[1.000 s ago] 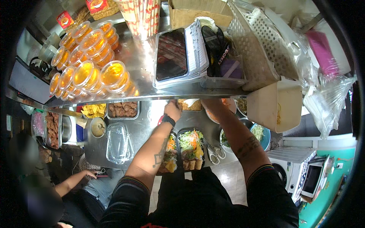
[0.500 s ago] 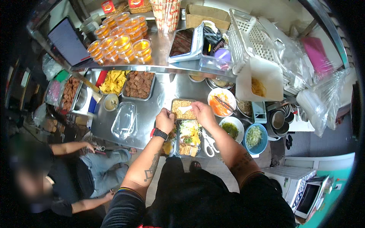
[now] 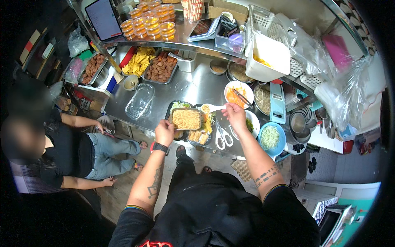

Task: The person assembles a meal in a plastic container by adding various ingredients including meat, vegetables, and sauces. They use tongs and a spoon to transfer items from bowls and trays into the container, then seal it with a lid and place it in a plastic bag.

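At the worktop's near edge, white-handled scissors (image 3: 222,136) are set just right of two filled black meal trays, their long axes running away from the body. Above these trays, a rectangular tub (image 3: 186,128) of crumbled tan topping (image 3: 186,118), apparently crushed peanuts, is held up by the left hand (image 3: 164,132), fingers closed on its left end. The tub's long axis is laid left to right, extending rightward and slightly outward from that hand, which is clearly the nearer one. By the right hand (image 3: 236,115), a white spoon (image 3: 215,108) is pinched at its handle's end; its loaded bowl is pointed left, just beyond the tub's far right corner, over the right-hand tray. Farther right, shredded greens are held in a blue bowl (image 3: 281,145); beyond, tongs (image 3: 243,98) are rested in a bowl of shredded carrot (image 3: 233,97).
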Tool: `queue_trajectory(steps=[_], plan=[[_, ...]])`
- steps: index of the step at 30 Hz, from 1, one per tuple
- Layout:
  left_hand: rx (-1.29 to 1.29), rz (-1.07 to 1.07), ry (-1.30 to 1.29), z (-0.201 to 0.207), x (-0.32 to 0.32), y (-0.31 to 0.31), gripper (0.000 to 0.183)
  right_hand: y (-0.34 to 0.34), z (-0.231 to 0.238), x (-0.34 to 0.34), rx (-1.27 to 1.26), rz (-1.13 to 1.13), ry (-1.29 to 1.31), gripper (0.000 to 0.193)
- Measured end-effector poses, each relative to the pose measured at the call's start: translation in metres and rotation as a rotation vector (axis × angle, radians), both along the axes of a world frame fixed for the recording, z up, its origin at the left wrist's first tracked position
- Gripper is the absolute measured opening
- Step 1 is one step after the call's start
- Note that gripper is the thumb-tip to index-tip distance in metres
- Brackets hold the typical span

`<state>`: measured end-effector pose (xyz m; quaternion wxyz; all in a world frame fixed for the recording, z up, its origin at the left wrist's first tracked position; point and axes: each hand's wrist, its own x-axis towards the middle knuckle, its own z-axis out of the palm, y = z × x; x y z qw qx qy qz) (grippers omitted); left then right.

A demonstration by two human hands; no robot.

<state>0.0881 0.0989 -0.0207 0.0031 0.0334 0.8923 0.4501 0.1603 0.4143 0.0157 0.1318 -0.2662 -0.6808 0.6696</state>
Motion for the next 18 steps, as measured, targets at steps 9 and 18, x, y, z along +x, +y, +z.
queue_trajectory(steps=[9,18], plan=[[0.337,0.162,-0.178,0.007,0.059,-0.071,0.011,-0.032,-0.015,0.021,0.585,0.195,-0.043,0.024],[0.179,0.165,-0.122,0.019,0.096,-0.08,0.009,-0.02,-0.017,0.034,0.611,0.192,-0.011,0.023]])
